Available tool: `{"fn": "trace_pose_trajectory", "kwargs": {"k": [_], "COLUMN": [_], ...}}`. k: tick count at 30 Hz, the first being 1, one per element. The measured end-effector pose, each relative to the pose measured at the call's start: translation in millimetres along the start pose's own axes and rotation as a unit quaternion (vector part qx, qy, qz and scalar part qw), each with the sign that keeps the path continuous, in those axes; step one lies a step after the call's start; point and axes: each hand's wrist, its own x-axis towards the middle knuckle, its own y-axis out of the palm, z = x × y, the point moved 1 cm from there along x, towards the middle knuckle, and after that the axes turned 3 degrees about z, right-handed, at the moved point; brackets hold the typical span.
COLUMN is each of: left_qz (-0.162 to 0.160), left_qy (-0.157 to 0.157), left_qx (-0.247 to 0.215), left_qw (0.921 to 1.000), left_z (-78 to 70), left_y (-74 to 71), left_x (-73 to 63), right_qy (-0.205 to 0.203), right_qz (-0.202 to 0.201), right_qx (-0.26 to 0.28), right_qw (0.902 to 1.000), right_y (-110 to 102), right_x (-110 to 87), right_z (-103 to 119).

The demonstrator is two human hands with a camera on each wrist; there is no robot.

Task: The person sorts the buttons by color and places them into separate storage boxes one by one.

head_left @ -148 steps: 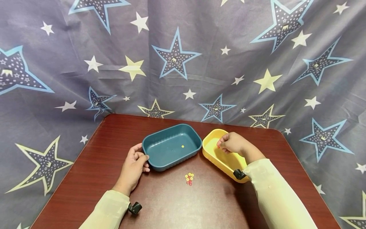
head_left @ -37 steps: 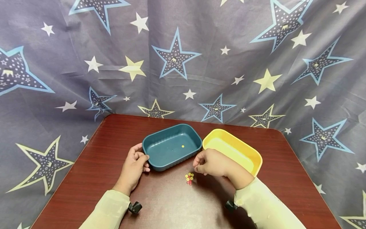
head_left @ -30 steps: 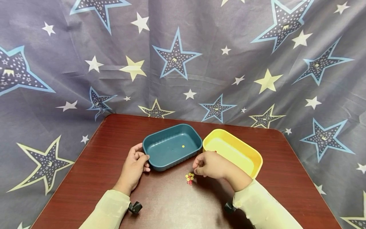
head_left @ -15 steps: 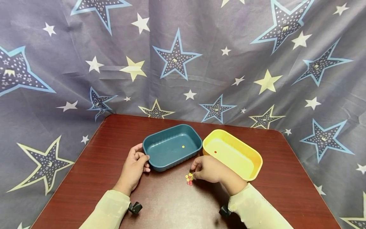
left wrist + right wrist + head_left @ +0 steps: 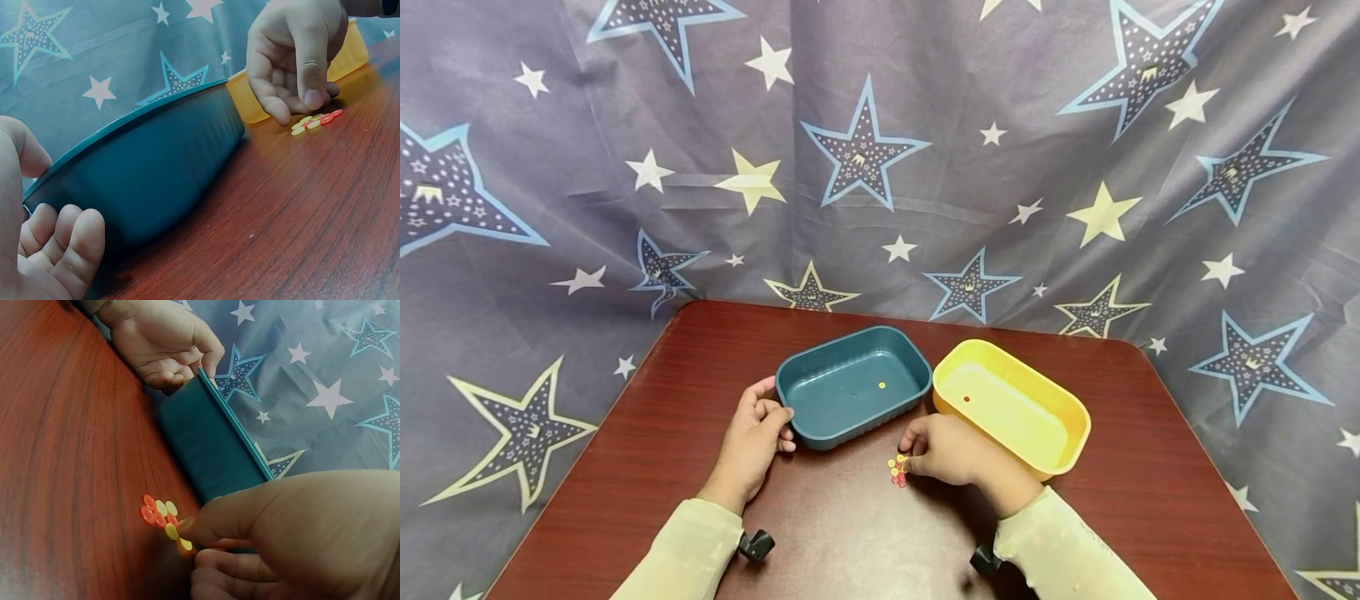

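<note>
No text, label, brand, number or sign legible in any view.

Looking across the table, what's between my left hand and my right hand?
In the head view: the near corner of the teal bin your left hand grips, then bare tabletop, then the red and yellow discs at your right hand.

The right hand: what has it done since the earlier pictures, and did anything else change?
The right hand let go of a red button, which now lies in the yellow tub, then moved left and toward the person to the button pile. The left hand still holds the teal tub, with one yellow button inside; both tubs stayed put.
</note>
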Motion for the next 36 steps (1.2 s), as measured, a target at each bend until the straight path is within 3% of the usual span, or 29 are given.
{"fn": "trace_pose_trajectory", "kwargs": {"k": [36], "left_qz": [0.004], "left_qy": [0.0], "left_qx": [-0.001], "left_qw": [1.0], "left_z": [1.6], "left_y": [-2.0], "left_x": [1.2], "right_qy": [-0.024], "right_qz": [-0.056], "right_qx": [-0.009], "right_qw": [0.9981], "right_y": [15], "right_x": [-6.2], "right_z": [-12]}}
